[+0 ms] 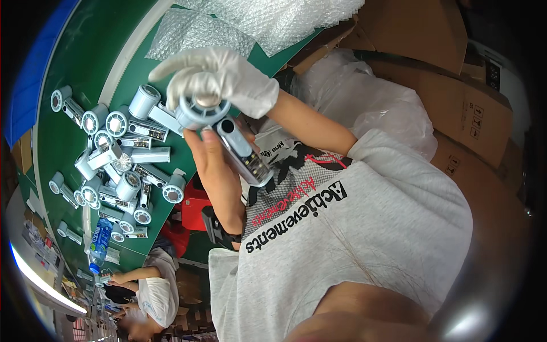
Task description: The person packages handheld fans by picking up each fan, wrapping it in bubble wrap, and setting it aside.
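Note:
A light-blue handheld fan is held up over the near edge of the green table, its handle tilted down toward my shirt. A clear section of that handle shows a circuit board inside. My bare left hand is closed around the fan just below its head, with the thumb on the near side. On the round head, my right hand in a white glove grips the rim, its fingers curled over the face near the silver hub. The glove hides part of the head.
Several similar fans lie heaped on the green table at left. Beyond my right hand is bubble wrap. A blue-labelled bottle lies past the heap. Cardboard boxes and plastic sheeting are at right. Another person works lower left.

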`<state>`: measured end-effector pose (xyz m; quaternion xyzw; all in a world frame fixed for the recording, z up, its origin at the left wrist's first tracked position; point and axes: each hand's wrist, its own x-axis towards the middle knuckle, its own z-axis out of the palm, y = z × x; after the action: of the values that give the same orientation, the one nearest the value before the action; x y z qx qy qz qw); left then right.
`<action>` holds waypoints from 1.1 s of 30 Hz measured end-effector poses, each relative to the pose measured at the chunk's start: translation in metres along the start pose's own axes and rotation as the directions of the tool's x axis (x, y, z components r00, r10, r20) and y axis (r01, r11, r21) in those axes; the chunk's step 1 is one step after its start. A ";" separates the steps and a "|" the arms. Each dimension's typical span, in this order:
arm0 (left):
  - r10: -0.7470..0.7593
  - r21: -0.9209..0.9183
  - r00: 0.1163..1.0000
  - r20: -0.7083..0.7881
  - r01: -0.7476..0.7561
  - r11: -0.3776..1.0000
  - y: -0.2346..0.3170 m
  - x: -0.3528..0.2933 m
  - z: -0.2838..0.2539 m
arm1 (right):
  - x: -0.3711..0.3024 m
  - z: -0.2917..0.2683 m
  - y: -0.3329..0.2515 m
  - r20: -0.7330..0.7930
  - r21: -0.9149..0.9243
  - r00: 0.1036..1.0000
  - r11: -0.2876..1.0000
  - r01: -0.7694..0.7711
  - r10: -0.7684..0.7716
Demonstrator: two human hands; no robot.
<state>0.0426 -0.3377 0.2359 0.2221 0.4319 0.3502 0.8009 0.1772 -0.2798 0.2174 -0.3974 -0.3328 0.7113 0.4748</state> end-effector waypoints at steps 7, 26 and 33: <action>0.280 0.565 0.960 0.025 -0.245 0.788 0.009 0.002 0.016 | -0.005 -0.019 0.008 0.122 -0.144 0.967 0.960 0.241 -0.225; 0.276 -0.545 0.948 0.156 -0.150 0.825 -0.027 0.037 -0.026 | -0.008 0.001 0.004 0.266 -0.298 0.944 0.915 0.271 -0.193; -0.008 -0.607 1.000 -0.011 0.000 0.794 -0.034 0.050 -0.043 | -0.001 -0.011 0.025 0.285 -0.341 0.841 0.772 0.537 -0.460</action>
<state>0.0377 -0.3203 0.1637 -0.0494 0.3023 0.4700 0.8278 0.1762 -0.2878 0.1911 -0.3165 -0.6096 0.5074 0.5203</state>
